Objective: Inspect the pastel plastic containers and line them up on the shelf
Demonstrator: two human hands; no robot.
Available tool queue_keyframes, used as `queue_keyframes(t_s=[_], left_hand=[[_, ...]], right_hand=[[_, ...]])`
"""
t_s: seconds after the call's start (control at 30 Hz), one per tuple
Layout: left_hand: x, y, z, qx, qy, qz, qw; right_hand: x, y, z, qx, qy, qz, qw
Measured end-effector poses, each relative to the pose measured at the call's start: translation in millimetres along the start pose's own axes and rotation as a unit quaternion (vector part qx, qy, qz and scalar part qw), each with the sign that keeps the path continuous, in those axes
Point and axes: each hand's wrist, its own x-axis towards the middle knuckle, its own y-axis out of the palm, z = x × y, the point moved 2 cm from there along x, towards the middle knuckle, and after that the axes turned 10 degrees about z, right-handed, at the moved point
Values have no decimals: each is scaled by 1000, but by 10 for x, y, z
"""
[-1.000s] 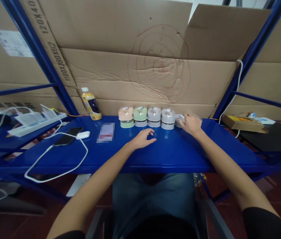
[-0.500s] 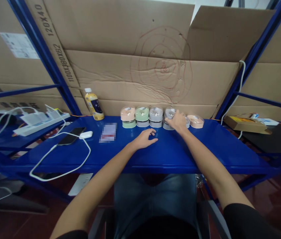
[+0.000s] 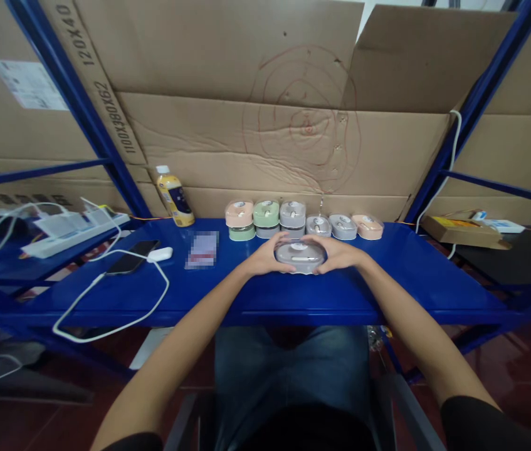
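Between my two hands is a grey oval box with a clear lid, in front of a row of similar boxes. My left hand is curved round its left end, and my right hand grips the right end. Behind stand a pink box on a green one, a green box on a grey one, and a grey box on another grey one. To their right, single grey boxes and a pink box sit on the blue table.
A yellow bottle stands at the back left. Near it lie a blurred-out packet, a phone and a white cable. A power strip is at far left, a cardboard box at far right. Cardboard closes the back.
My right hand has taken the upper grey box off its stack and brought it left and nearer. My left hand has closed on its other end.
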Motion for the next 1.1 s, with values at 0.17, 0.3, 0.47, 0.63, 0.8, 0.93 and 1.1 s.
queue_keyframes(t_s=[0.17,0.3,0.47,0.63,0.8,0.93,1.1], left_hand=[[-9,89,4,63,2,4,998],[26,120,19,78,28,2,997],[12,110,-14,134,21,-12,991],[-54,145,-111,253,22,9,967],[-67,178,-142,301,10,29,953],[-30,68,-112,269,19,-41,962],[-26,-156,-52,235,-22,-189,953]], right_hand=[[118,158,-40,-64,31,-18,997],[216,258,61,-122,25,-83,989],[172,175,93,-101,13,-144,984],[-61,-128,-88,-26,50,-306,950],[-122,-215,-182,-17,61,-375,925],[-96,-182,-174,-17,63,-374,925],[-118,-196,-174,4,68,-380,923]])
